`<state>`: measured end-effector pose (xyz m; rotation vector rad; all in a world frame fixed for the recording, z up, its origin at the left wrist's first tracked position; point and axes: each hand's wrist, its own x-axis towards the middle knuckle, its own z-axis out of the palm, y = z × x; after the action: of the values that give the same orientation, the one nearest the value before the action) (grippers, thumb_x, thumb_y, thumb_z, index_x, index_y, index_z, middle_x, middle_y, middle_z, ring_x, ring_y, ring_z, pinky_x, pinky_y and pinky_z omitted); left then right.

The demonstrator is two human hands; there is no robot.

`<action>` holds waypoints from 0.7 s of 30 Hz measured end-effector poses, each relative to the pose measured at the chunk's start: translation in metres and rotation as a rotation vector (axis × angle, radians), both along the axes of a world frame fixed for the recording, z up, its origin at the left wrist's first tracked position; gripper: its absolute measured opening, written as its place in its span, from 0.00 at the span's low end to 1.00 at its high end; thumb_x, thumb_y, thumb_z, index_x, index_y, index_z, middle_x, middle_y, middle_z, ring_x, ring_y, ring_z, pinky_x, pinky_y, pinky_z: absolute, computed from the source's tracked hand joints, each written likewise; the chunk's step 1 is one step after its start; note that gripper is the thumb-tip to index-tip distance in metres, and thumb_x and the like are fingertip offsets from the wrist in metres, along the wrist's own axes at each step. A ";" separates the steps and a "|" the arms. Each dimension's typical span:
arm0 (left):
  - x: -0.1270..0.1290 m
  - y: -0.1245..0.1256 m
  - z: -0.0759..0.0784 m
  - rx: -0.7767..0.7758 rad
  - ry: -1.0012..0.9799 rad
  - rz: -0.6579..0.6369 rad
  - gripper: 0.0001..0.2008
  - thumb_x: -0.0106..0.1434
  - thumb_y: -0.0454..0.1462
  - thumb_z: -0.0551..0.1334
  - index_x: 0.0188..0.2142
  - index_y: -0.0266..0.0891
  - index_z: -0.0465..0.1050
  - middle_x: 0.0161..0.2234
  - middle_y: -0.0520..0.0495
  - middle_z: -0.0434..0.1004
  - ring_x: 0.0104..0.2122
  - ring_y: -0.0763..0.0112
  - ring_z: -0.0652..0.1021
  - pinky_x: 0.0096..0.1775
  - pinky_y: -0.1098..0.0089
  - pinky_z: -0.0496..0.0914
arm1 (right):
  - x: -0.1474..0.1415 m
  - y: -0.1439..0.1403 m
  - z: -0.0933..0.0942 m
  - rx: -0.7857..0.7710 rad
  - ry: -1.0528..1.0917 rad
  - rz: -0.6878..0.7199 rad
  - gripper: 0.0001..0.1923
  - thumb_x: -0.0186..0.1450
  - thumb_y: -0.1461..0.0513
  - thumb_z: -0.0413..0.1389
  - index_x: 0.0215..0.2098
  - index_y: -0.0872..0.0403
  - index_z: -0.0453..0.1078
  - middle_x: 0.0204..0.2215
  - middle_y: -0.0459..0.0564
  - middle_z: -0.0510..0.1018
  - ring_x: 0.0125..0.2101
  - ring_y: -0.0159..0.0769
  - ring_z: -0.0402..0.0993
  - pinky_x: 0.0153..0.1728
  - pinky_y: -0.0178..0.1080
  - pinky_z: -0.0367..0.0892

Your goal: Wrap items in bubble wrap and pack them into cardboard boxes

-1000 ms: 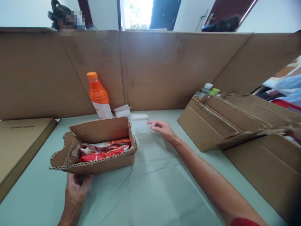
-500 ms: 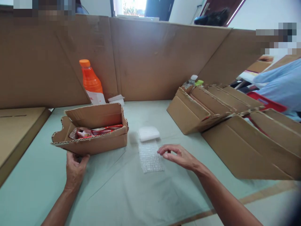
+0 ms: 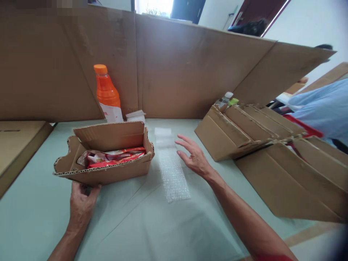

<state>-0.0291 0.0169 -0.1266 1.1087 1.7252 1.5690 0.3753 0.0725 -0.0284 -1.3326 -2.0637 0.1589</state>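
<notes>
We see the left hand (image 3: 81, 203) at the near left of the table (image 3: 152, 224), gripping the near wall of a small open cardboard box (image 3: 104, 170) from below — thumb and fingers wrapped on the corrugated edge. The box sits on the pale green surface with its far flap standing up, and inside it lie red and white snack packets (image 3: 114, 158).

The right hand (image 3: 193, 157) is spread flat with fingers apart, holding nothing, hovering just right of a strip of bubble wrap (image 3: 172, 168). Whether its fingertips touch the strip's edge we cannot tell. The strip lies unrolled on the table, running from near to far, just right of the box, between the box and the hand.

At the far side, behind the box, stands an orange bottle (image 3: 107, 96) with an orange cap, and just beside it a small white container (image 3: 136, 116). A tall cardboard screen (image 3: 185, 69) rises along the far edge of the table. To the right lies a stack of flattened cartons (image 3: 261, 145) — two bottle caps show behind its far end. A flat cardboard sheet (image 3: 16, 145) lies at the left edge. At the far right we see another person's light blue sleeve (image 3: 323, 108).
</notes>
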 end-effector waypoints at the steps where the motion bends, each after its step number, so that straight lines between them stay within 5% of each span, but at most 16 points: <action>1: 0.000 0.000 0.001 -0.030 -0.014 0.005 0.30 0.44 0.45 0.72 0.45 0.41 0.67 0.37 0.49 0.73 0.40 0.63 0.76 0.49 0.60 0.71 | 0.001 -0.002 -0.004 -0.015 0.001 0.005 0.17 0.70 0.62 0.54 0.55 0.47 0.74 0.62 0.53 0.72 0.62 0.46 0.69 0.60 0.56 0.67; 7: 0.003 -0.001 0.008 -0.104 -0.060 0.009 0.31 0.40 0.45 0.72 0.43 0.41 0.66 0.37 0.49 0.72 0.41 0.59 0.75 0.52 0.55 0.69 | 0.002 -0.001 -0.035 -0.058 -0.026 0.042 0.14 0.67 0.64 0.56 0.49 0.51 0.76 0.56 0.56 0.78 0.57 0.46 0.73 0.57 0.55 0.70; 16: 0.002 -0.001 0.004 -0.111 -0.069 0.018 0.32 0.41 0.45 0.72 0.46 0.41 0.67 0.39 0.49 0.72 0.45 0.57 0.76 0.57 0.52 0.66 | -0.001 0.045 -0.047 -0.146 -0.262 0.053 0.19 0.61 0.67 0.58 0.50 0.52 0.76 0.55 0.57 0.78 0.57 0.49 0.72 0.56 0.55 0.67; 21: 0.001 -0.001 -0.002 -0.089 -0.081 0.011 0.33 0.43 0.44 0.73 0.49 0.41 0.68 0.43 0.45 0.75 0.49 0.55 0.76 0.60 0.50 0.66 | -0.003 0.051 -0.062 -0.203 -0.151 -0.048 0.08 0.63 0.66 0.57 0.38 0.52 0.78 0.56 0.59 0.78 0.55 0.50 0.73 0.56 0.54 0.64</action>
<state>-0.0284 0.0159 -0.1287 0.9806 1.7324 1.5070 0.3722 0.1232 -0.0902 -1.5574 -2.1858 0.2596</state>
